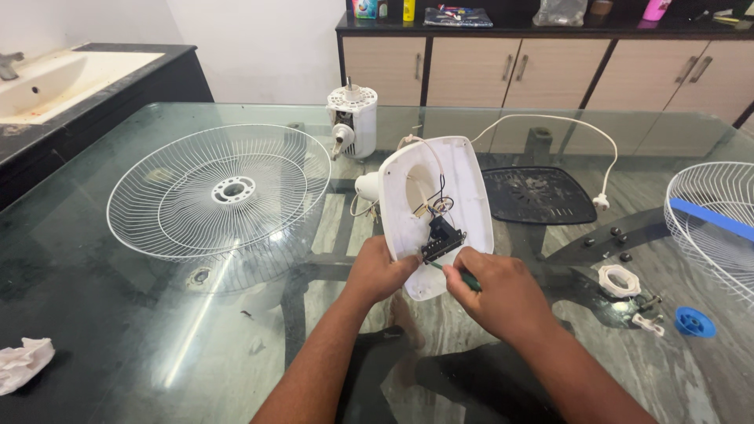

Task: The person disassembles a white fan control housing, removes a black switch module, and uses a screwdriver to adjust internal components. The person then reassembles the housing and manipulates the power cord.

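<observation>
Now left hand (378,272) steadies white fan base (437,208); right hand (493,292) grips screwdriver (465,278).

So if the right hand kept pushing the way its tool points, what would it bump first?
The right hand aims its green-handled tool up and left, so it would likely first meet the black switch block inside the white fan base, though depth is unclear.

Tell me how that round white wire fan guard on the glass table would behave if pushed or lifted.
The wire fan guard is thin open mesh, so probably light for its size and somewhat springy. Resting dished on the smooth glass table, it would likely slide easily. Lifted by one edge, it may flex or wobble.
</observation>
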